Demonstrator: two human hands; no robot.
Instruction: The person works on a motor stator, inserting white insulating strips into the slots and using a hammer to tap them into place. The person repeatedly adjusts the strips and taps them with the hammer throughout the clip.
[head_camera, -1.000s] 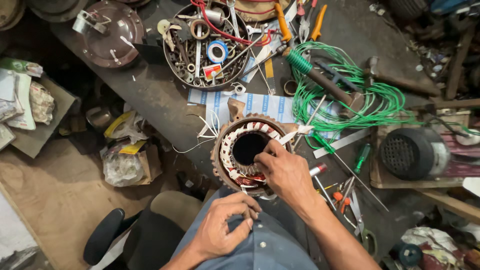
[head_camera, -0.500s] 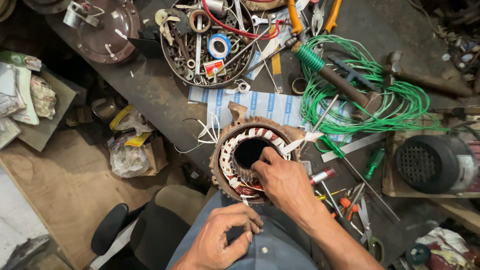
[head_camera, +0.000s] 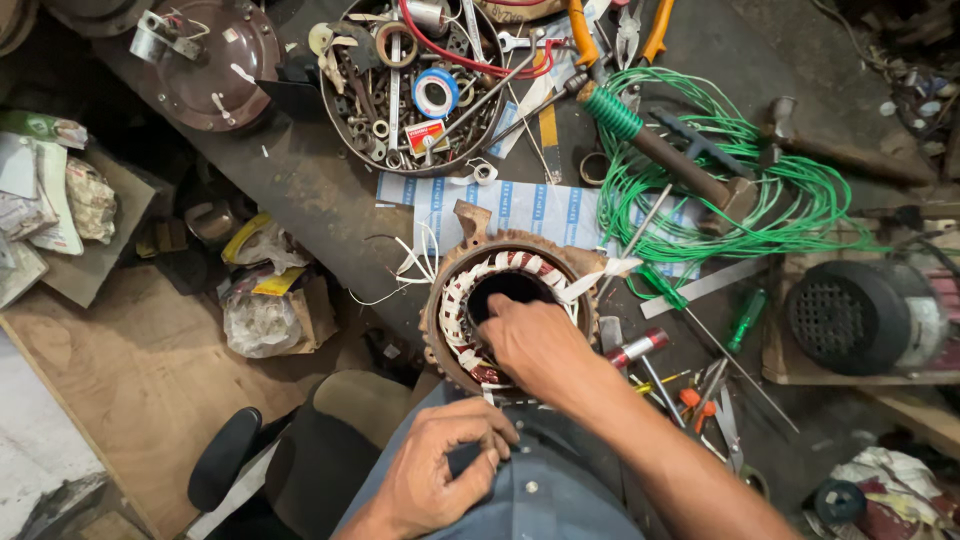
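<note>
The dark, cluttered table (head_camera: 300, 180) runs from upper left to lower right, and at its near edge, right under the right hand's grip, sits the rusty motor stator (head_camera: 510, 300) – a round housing ringed inside with red-and-white windings around a dark bore. Beyond the grip, further up the table, lies a round metal tray (head_camera: 345, 130) full of spanners, rings and a roll of blue tape (head_camera: 436, 94); off to the grip's right spreads a loose coil of green wire (head_camera: 790, 190), with a soldering iron (head_camera: 660, 150) laid across it. A striped blue-and-white sheet (head_camera: 520, 205) lies just beyond the stator, partly beneath it.

The right hand (head_camera: 535, 345) rests over the near rim of the stator, fingers curled down onto the windings; whether they pinch a strand or only press cannot be told, since the hand's back hides them. The left hand (head_camera: 440, 470) is closer to the body, below the stator, fingers closed against the blue-grey shirt (head_camera: 540, 500) – it seems to pinch something small, but nothing shows.

Work on windings like these probably goes best with light, even fingertip pressure, the housing kept from rocking, and the white lead wires (head_camera: 415, 265) left of the grip kept free of snags
</note>
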